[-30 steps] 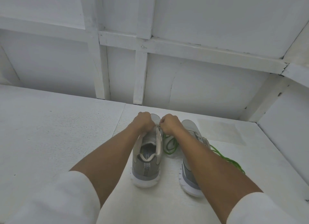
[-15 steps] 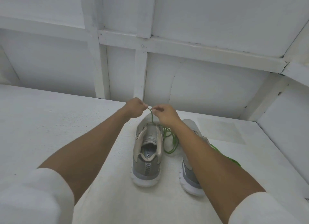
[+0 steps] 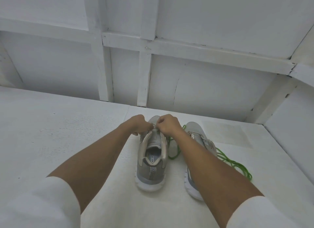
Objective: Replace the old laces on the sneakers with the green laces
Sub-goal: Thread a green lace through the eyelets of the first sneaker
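Two grey sneakers with white soles stand heel-toward-me on the white surface. Over the front eyelets of the left sneaker [image 3: 151, 170], my left hand [image 3: 137, 125] and my right hand [image 3: 167, 124] are both curled, each pinching the green lace where their fingers meet. That green lace [image 3: 175, 153] loops down between the shoes. My right forearm partly hides the right sneaker [image 3: 198, 135]. A second green lace [image 3: 236, 166] trails on the surface to its right.
The white table top [image 3: 59, 142] stretches wide to the left. A white panelled wall [image 3: 203, 78] rises just behind the shoes, and a white side wall [image 3: 292, 139] borders the right edge.
Half a second ago both hands had lifted the green lace above the toe. They have come back down onto the front of the left sneaker.
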`<state>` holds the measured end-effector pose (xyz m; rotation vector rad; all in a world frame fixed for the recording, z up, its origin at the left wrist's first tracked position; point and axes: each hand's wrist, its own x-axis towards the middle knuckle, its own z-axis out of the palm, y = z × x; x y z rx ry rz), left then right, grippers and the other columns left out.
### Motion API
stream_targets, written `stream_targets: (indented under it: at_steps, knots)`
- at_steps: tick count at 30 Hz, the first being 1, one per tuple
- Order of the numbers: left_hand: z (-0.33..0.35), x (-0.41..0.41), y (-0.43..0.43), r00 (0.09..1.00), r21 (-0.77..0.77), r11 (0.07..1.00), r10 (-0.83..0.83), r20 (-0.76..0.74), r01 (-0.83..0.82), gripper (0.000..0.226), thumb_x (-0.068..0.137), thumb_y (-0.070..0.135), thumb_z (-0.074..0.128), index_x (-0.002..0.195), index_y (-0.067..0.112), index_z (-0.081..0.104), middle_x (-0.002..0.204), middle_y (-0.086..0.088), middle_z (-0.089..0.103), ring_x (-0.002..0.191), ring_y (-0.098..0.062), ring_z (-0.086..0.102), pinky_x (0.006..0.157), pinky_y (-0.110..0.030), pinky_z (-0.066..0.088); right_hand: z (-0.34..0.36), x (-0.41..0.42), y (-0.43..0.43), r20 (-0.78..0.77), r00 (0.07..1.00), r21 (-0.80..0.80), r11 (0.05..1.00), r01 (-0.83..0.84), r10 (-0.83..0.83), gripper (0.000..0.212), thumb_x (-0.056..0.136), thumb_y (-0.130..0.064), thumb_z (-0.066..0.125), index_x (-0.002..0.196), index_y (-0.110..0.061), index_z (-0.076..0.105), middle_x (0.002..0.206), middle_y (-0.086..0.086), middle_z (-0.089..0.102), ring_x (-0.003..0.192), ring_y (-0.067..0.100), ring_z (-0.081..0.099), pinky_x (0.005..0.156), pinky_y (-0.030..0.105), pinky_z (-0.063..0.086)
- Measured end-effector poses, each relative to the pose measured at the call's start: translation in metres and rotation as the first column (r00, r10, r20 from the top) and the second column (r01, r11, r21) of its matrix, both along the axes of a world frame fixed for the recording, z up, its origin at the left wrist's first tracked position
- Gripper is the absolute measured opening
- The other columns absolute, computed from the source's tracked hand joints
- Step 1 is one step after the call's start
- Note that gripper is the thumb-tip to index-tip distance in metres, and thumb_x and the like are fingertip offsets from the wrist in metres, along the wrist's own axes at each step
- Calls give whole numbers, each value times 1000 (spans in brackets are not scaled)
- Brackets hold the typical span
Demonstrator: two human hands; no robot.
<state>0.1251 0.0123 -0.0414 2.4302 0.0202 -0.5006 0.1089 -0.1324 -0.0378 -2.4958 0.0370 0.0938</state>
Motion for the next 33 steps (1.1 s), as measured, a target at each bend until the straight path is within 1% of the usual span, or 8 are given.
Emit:
stream_targets:
  at_steps: [3, 5, 8, 14, 26, 28, 30, 33]
  knots:
    - [0, 0, -1, 999, 6, 1000, 27, 26, -27, 33, 85, 36, 62, 88, 4, 67, 81, -9, 71, 77, -22, 67, 66, -30, 57, 1, 0, 2, -11, 1000, -44, 999, -9, 9, 17, 84, -9, 60, 93, -11, 74, 105, 9, 70, 101, 25, 62, 80, 26, 49]
    - [0, 2, -2, 999, -14, 999, 38, 39, -37, 32, 87, 31, 61, 91, 0, 68, 83, -13, 73, 71, -23, 67, 68, -32, 61, 0, 1, 3, -11, 1000, -63, 998, -15, 15, 16, 84, -11, 62, 95, -11, 74, 107, 9, 69, 101, 25, 62, 81, 28, 50]
    - [-1, 3, -3, 998, -57, 997, 57, 41, -54, 27, 91, 25, 60, 86, -1, 66, 74, -14, 68, 65, -27, 66, 72, -38, 61, -1, 0, 4, -9, 1000, -87, 996, -22, 21, 17, 84, -12, 63, 97, -11, 74, 108, 10, 69, 101, 26, 62, 83, 28, 51]
    - [-6, 6, -4, 998, -64, 998, 30, 56, -26, 20, 92, 13, 53, 79, -1, 61, 72, -18, 62, 77, -38, 70, 75, -49, 59, -2, -2, 6, 1, 999, -145, 988, -47, 48, 19, 84, -14, 63, 98, -9, 75, 108, 10, 69, 102, 26, 61, 84, 28, 51]
    - [-12, 11, -2, 999, -94, 995, 39, 9, -38, 16, 92, 3, 50, 82, -2, 63, 69, -17, 58, 60, -28, 59, 80, -48, 58, -3, -2, 9, -10, 998, -217, 974, -66, 65, 21, 83, -12, 60, 99, -9, 73, 108, 11, 69, 102, 29, 61, 84, 29, 50]
    - [-12, 11, -1, 999, -94, 995, 35, 2, -35, 18, 91, 4, 49, 86, -3, 65, 72, -20, 61, 62, -30, 59, 82, -50, 58, -4, -1, 9, -11, 998, -228, 971, -68, 67, 20, 83, -12, 60, 98, -9, 73, 106, 11, 69, 102, 29, 62, 85, 30, 51]
    - [-13, 12, -1, 1000, -83, 996, 18, -4, -18, 25, 91, 6, 48, 95, -7, 69, 86, -28, 69, 69, -32, 62, 83, -51, 57, -6, 1, 10, -16, 998, -243, 968, -70, 68, 20, 83, -13, 59, 97, -9, 73, 107, 10, 69, 102, 29, 61, 85, 30, 51]
    - [-14, 13, 0, 1000, -83, 996, 19, -4, -19, 30, 91, 9, 49, 102, -10, 69, 95, -28, 70, 78, -35, 68, 83, -50, 57, -9, 3, 12, -17, 999, -251, 967, -54, 51, 21, 82, -14, 59, 98, -11, 72, 107, 10, 68, 103, 30, 61, 86, 32, 52]
